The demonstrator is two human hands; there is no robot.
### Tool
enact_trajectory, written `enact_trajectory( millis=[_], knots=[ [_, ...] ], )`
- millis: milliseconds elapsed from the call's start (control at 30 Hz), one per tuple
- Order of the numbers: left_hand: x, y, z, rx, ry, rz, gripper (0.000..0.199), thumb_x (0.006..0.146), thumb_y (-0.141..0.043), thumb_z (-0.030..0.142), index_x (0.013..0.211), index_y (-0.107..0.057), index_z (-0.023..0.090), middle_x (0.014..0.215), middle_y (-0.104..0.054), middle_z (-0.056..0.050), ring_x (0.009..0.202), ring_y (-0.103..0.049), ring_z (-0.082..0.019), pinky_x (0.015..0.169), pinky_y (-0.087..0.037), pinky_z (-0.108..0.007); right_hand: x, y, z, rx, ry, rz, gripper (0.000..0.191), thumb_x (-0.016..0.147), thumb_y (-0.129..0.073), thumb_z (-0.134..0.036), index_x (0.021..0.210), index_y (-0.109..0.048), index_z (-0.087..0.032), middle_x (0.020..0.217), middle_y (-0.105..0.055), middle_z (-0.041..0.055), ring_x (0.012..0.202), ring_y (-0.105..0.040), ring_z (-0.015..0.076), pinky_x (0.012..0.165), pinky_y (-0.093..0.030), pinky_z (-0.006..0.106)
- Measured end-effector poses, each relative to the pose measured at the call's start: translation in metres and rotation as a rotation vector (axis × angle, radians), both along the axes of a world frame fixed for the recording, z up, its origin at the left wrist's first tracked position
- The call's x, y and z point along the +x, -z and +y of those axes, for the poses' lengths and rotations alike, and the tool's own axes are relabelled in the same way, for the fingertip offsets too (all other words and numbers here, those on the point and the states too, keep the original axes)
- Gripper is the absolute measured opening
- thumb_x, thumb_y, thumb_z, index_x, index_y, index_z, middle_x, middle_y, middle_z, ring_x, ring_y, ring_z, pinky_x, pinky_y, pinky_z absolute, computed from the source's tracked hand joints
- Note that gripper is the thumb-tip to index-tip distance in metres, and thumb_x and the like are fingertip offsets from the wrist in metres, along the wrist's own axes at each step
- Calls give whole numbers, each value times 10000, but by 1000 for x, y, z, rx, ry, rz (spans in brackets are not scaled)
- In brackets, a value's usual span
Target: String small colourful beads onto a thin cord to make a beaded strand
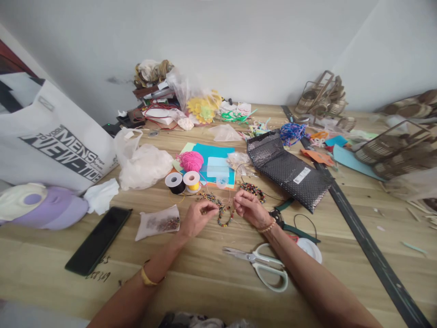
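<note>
My left hand [198, 217] is closed in a pinch at one end of a short string of multicoloured beads [224, 223]. The other end is at the pinched fingertips of my right hand [251, 209], and the string sags in a loop between them, close above the table. What lies inside each pinch is too small to see. Just beyond my left fingers is a small heap of loose beads [210, 197]. Behind my right hand lies a coil of strung beads [255, 190]. A small pouch of beads [159, 222] rests left of my left hand.
Open-bladed scissors [254, 258] lie below my right hand, near green-handled pliers [300, 232]. Black thread [175, 183] and yellow thread [191, 181] spools stand before pink yarn [191, 161]. A black bubble mailer [290, 171] lies right, a phone [98, 240] left.
</note>
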State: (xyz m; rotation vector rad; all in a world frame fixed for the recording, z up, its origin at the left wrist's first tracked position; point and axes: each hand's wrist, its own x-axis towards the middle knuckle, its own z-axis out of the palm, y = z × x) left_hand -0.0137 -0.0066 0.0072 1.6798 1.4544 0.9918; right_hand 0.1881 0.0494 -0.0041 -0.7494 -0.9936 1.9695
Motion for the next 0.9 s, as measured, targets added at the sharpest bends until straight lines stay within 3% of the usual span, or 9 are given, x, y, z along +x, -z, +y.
enact_trajectory(
  millis=[133,233,333,433,533,900],
  knots=[
    [5,-3,-1,-315,-76,-499,130,688,-728,256,749,-703,144,690,-697,-18,638,-598,-135,644,-464,-256,-3,1,-6,171,55,-106,308,710,-768,-419,705,-579,-175,565,-568,-29,440,-455,75,419,-366,189],
    [8,-1,-1,-438,-92,-807,221,587,-823,283,708,-720,130,630,-684,-9,601,-579,-111,638,-450,-242,-8,0,-16,410,116,-240,275,801,-686,-424,747,-596,-169,560,-563,-25,456,-476,88,461,-398,208],
    [9,0,0,-505,-75,-973,265,517,-877,271,685,-736,122,632,-692,-17,607,-583,-106,654,-451,-241,-12,-4,-28,718,120,-435,225,878,-605,-369,783,-624,-166,674,-610,21,570,-539,116,525,-432,224],
    [9,1,1,-548,-83,-1032,263,498,-894,241,674,-743,117,647,-700,-27,619,-593,-108,666,-452,-244,-14,-9,-34,980,141,-559,175,920,-545,-284,810,-626,-176,721,-640,42,639,-576,138,597,-462,247],
    [9,2,1,-567,-83,-1049,256,503,-895,238,667,-745,111,631,-692,-28,608,-590,-106,652,-446,-239,-14,-10,-36,1122,160,-605,144,931,-516,-227,833,-611,-181,729,-647,45,659,-591,144,628,-472,256],
    [9,3,1,-571,-74,-1043,256,504,-898,246,658,-740,116,623,-685,-20,606,-583,-99,646,-443,-236,-13,0,-33,1209,169,-655,87,926,-510,-175,897,-591,-192,795,-659,52,703,-614,154,649,-487,266]
  ],
)
